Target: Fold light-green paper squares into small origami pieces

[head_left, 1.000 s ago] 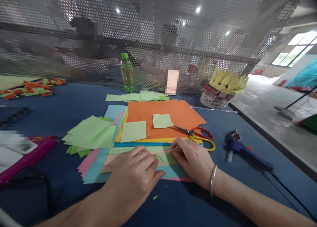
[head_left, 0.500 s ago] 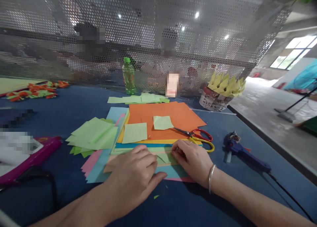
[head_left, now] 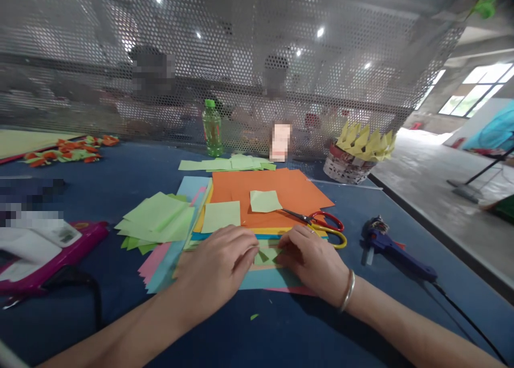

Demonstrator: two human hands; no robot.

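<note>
A small piece of light green paper (head_left: 268, 256) with a creased fold lies between my two hands, over the front of a stack of coloured sheets. My left hand (head_left: 227, 261) is closed in a pinch on its left edge, thumb beneath the fingers. At its right edge the fingertips of my right hand (head_left: 313, 258) pinch it too. Just beyond, scissors (head_left: 327, 231) with one red and one yellow handle rest on the stack, near my right knuckles. Two pale green paper squares (head_left: 221, 216) lie on the orange sheet (head_left: 289, 183).
More green squares (head_left: 155, 218) are heaped at left, near a magenta and white device (head_left: 76, 245). A glue gun (head_left: 401, 255) with a cord lies right. Behind stand a green bottle (head_left: 212, 129), a basket with yellow folded paper (head_left: 355, 154), and a perforated metal screen (head_left: 241, 73).
My left hand has shifted slightly up and its thumb has closed toward the fingers, at the small green paper. My right hand stays nearly in place. The view has tilted a little.
</note>
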